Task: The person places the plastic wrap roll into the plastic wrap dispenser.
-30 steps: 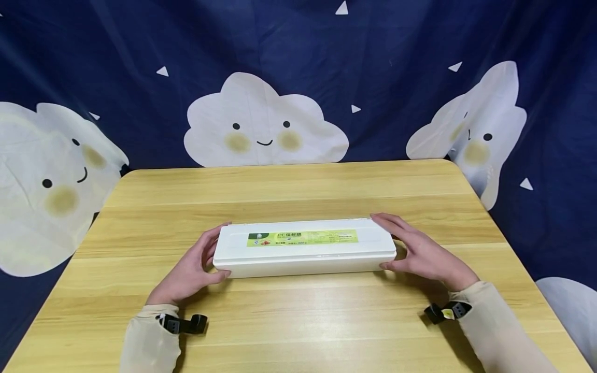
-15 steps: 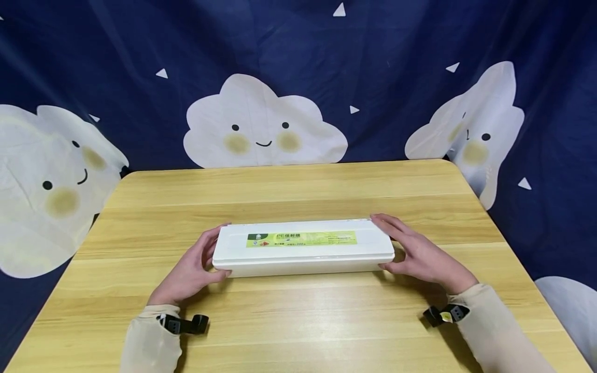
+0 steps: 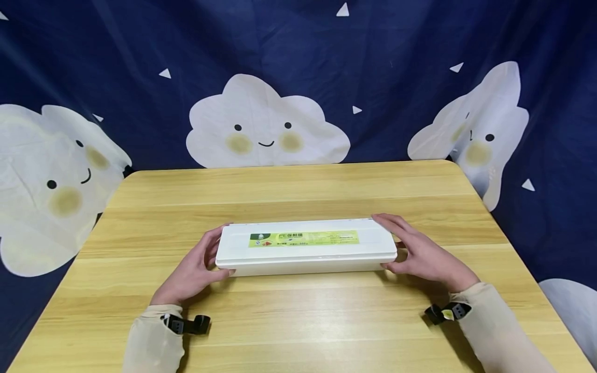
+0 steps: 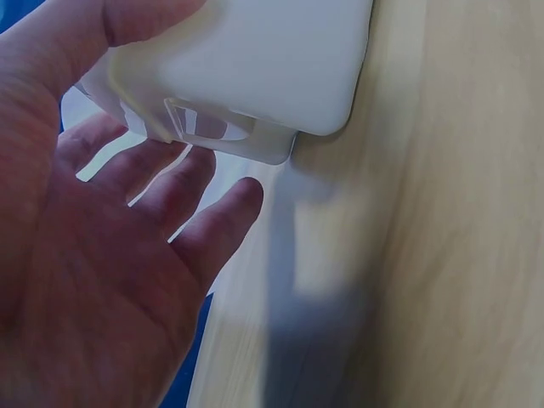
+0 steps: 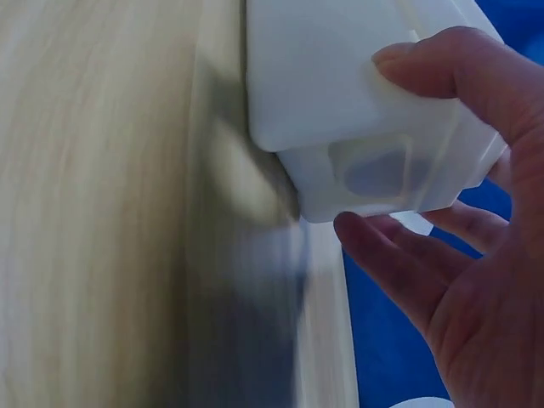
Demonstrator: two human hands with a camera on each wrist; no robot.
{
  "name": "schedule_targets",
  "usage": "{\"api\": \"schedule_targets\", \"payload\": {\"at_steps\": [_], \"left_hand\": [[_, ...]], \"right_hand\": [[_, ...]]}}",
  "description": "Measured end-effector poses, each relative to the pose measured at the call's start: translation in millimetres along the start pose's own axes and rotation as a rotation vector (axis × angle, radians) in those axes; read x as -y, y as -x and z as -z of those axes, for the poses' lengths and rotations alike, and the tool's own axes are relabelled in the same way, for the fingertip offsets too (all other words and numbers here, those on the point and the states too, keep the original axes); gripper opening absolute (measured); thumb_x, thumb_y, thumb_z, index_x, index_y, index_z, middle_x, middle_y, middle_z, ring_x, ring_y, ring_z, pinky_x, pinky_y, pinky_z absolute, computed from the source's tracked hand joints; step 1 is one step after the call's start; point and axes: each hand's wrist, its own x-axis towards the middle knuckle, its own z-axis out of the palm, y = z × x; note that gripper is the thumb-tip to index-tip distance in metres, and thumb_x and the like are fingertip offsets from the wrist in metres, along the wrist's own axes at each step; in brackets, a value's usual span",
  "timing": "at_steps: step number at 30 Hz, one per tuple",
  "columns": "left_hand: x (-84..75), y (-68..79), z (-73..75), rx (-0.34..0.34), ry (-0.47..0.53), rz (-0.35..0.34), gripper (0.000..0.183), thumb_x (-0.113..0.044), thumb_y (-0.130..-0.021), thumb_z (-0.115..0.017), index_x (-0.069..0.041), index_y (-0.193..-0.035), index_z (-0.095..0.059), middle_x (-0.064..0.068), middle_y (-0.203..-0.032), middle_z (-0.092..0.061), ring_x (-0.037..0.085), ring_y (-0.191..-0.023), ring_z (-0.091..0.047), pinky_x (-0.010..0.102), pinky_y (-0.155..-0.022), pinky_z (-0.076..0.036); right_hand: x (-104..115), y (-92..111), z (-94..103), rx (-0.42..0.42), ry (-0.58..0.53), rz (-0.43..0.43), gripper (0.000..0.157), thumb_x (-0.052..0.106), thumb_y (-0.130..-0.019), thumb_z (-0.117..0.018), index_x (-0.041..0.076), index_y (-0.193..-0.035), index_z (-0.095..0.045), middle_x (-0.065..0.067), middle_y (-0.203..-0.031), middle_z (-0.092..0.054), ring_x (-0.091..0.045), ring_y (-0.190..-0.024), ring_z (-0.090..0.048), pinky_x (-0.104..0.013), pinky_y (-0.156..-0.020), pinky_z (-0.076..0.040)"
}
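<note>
A long white cling film box (image 3: 298, 266) with a yellow-green label lies crosswise on the wooden table, its lid down. My left hand (image 3: 193, 269) grips the box's left end, thumb on the front face and fingers round behind the end. At the opposite end my right hand (image 3: 422, 256) holds it the same way, thumb low on the front and fingertips at the back corner. In the left wrist view the end of the box (image 4: 246, 59) shows a recessed opening. The right wrist view shows a similar recess in the other end of the box (image 5: 340, 76).
The light wooden table (image 3: 298, 326) extends around the box, with its far edge well behind it. A dark blue curtain (image 3: 382, 41) with smiling white clouds hangs behind and at both sides. Each wrist wears a black strap with a small camera (image 3: 201, 325).
The view shifts very slightly. Both hands keep their grip, and the box stays in the same place on the table.
</note>
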Motion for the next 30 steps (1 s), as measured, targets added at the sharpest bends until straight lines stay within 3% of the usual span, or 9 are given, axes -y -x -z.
{"api": "schedule_targets", "payload": {"at_steps": [7, 14, 30], "left_hand": [[-1.0, -2.2, 0.6, 0.018, 0.01, 0.02, 0.094, 0.003, -0.077, -0.081, -0.019, -0.153, -0.029, 0.006, -0.155, -0.033, 0.023, -0.139, -0.034, 0.019, -0.106, -0.035], [-0.5, -1.4, 4.3, 0.029, 0.019, 0.015, 0.094, 0.005, -0.076, -0.08, -0.014, -0.152, -0.03, 0.007, -0.157, -0.03, 0.026, -0.139, -0.035, 0.019, -0.106, -0.034], [5.6, -2.6, 4.1, 0.006, 0.084, 0.013, 0.097, 0.003, -0.071, -0.086, -0.014, -0.15, -0.034, 0.008, -0.155, -0.033, 0.021, -0.136, -0.04, 0.023, -0.105, -0.039]], "right_hand": [[-1.5, 0.3, 2.4, 0.016, -0.004, -0.009, 0.103, 0.017, -0.076, -0.087, 0.033, -0.156, -0.024, 0.005, -0.155, -0.025, -0.018, -0.124, -0.044, -0.033, -0.094, -0.051], [-3.0, -0.2, 2.7, 0.01, 0.145, 0.055, 0.101, 0.031, -0.078, -0.085, 0.02, -0.157, -0.024, 0.002, -0.157, -0.025, -0.022, -0.135, -0.036, -0.016, -0.106, -0.029], [-1.4, 0.4, 4.3, 0.031, 0.074, 0.009, 0.099, 0.034, -0.079, -0.084, 0.025, -0.157, -0.024, 0.008, -0.158, -0.022, -0.02, -0.139, -0.029, -0.015, -0.108, -0.023]]}}
